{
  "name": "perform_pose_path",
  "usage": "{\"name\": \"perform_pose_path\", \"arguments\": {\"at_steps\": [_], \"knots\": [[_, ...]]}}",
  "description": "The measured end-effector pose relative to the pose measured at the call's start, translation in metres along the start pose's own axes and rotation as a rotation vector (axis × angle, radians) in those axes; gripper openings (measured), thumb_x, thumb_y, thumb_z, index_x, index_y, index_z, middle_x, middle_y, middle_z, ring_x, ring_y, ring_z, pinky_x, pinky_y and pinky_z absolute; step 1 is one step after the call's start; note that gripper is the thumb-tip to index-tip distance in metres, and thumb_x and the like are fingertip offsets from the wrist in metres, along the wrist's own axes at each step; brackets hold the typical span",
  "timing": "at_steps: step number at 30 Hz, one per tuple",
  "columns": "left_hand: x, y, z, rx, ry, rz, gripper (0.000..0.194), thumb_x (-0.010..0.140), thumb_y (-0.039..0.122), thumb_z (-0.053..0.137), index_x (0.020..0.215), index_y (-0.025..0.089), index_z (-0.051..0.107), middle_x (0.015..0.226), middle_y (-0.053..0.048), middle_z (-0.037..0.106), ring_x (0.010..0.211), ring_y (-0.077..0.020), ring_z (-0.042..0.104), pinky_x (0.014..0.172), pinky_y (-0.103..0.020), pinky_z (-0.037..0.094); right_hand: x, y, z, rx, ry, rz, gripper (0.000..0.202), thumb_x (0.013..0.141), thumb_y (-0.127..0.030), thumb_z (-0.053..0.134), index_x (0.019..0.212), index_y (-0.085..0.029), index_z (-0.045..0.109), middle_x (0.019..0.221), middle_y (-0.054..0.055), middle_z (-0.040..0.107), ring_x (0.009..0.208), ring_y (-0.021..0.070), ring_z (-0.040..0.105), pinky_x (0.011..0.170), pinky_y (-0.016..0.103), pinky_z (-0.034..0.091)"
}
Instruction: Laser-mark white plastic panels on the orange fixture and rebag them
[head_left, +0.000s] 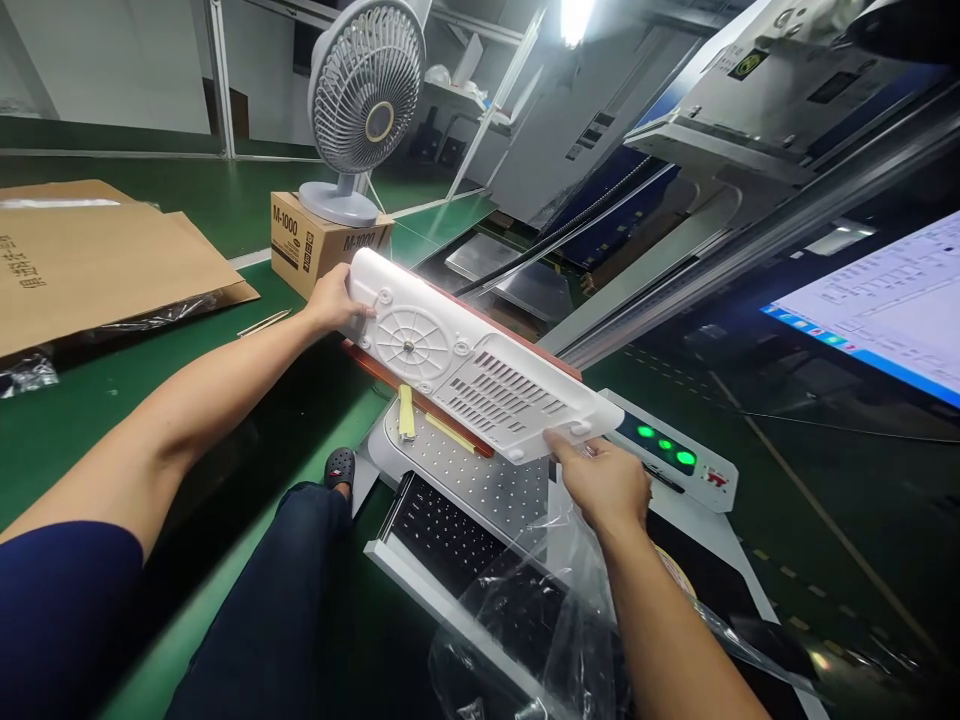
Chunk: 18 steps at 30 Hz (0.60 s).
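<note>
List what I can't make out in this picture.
Head view, far face of the white panel: turned away from the camera.
Head view, most of the left hand's fingers: behind the panel.
Head view, text on the screen: too small and blurred.
Head view, lower end of the clear plastic bag: cut off by the bottom edge.

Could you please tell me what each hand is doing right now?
Left hand: closed on one end of the white panel.
Right hand: closed on the white panel's other end.
</note>
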<state>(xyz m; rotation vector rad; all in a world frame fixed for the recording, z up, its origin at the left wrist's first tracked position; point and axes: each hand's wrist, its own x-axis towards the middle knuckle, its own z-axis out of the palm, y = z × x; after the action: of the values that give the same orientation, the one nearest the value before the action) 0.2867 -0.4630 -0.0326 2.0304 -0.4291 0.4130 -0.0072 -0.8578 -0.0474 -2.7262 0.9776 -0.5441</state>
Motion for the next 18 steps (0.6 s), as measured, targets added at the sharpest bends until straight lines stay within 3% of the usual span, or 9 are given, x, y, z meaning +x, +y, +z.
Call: {"name": "perform_pose_path", "arguments": {"at_steps": [5,11,16,18], "knots": [[-0.005,-0.008,0.002,0.003,0.023,0.032,0.078,0.061,0.045,0.099,0.124,0.018,0.063,0.116,-0.007,0.072,0.108,-0.0319,0.066,0.096,-0.041,0.051,0.004,-0.017,-0.011,0.033,0.043,0.073,0.06,0.094,-0.067,0.065,0.113,-0.014,0.085,0.108,0.023,0.08,0.104,0.0437,0.071,0.092,0.049,0.052],[-0.003,-0.017,0.002,0.026,0.042,0.054,0.083,0.058,0.056,0.099,0.124,0.019,0.063,0.117,-0.007,0.073,0.106,-0.0316,0.067,0.094,-0.04,0.053,0.006,-0.017,-0.004,0.109,0.09,0.107,0.052,0.093,-0.06,0.072,0.124,-0.02,0.084,0.116,0.019,0.082,0.111,0.0436,0.072,0.093,0.048,0.052],[-0.004,-0.017,0.001,0.098,0.012,0.003,0.079,0.065,0.057,0.096,0.126,0.019,0.062,0.119,-0.01,0.074,0.107,-0.0334,0.069,0.097,-0.044,0.057,0.006,-0.023,-0.012,0.095,0.011,0.103,0.048,0.096,-0.061,0.07,0.119,-0.022,0.084,0.115,0.017,0.082,0.111,0.041,0.073,0.092,0.046,0.052],[-0.01,-0.013,-0.002,0.145,0.014,0.022,0.086,0.069,0.059,0.093,0.137,0.019,0.059,0.13,-0.014,0.072,0.117,-0.0376,0.068,0.103,-0.05,0.057,0.004,-0.023,-0.018,0.07,-0.01,0.098,0.049,0.095,-0.063,0.071,0.118,-0.021,0.083,0.116,0.018,0.081,0.112,0.0405,0.072,0.094,0.047,0.052]]}}
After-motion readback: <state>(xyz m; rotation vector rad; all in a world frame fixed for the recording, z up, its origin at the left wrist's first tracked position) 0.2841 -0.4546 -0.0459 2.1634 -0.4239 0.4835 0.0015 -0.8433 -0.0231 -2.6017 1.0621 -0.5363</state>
